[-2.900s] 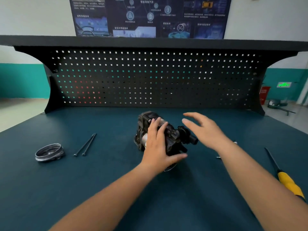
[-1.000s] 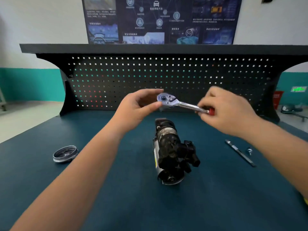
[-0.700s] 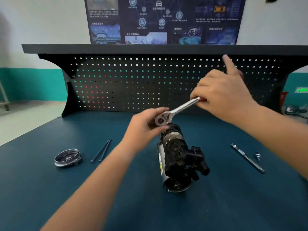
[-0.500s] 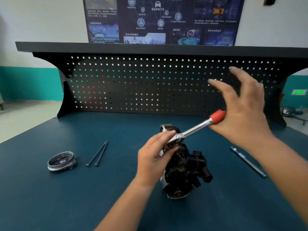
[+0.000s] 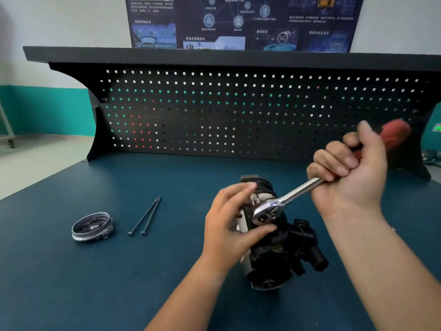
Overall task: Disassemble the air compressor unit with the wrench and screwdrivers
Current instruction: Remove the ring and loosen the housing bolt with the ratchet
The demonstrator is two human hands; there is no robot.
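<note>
Holding the wrench: the right hand (image 5: 353, 177) is curled in a fist round the red grip of the ratchet wrench (image 5: 290, 195), fingers pressed together and wrapped over it, with the red end sticking out past the hand, blurred.
Wrench position: the chrome shaft slopes down and to the left from the fist; its round head sits on the upper side of the air compressor unit (image 5: 284, 252).
Left hand: the left hand (image 5: 226, 228) grips the compressor from its left side, fingers close together and slightly bent over the top of the body, thumb lying across the front just below the wrench head. Whether the thumb touches the head cannot be told.
Compressor location: lying on its side near the middle of the dark blue workbench top (image 5: 71, 290), long axis running away from the camera, black ported fittings jutting out to the right, round end facing the viewer.
Removed parts: a round metal end cap (image 5: 91, 226) rests open side up on the bench well to the left; two long black bolts (image 5: 145, 216) lie side by side between the cap and the compressor.
Backdrop: a black pegboard (image 5: 214, 111) stands at the rear edge of the bench under a dark shelf, with a dark blue poster (image 5: 238, 20) on the wall above.
</note>
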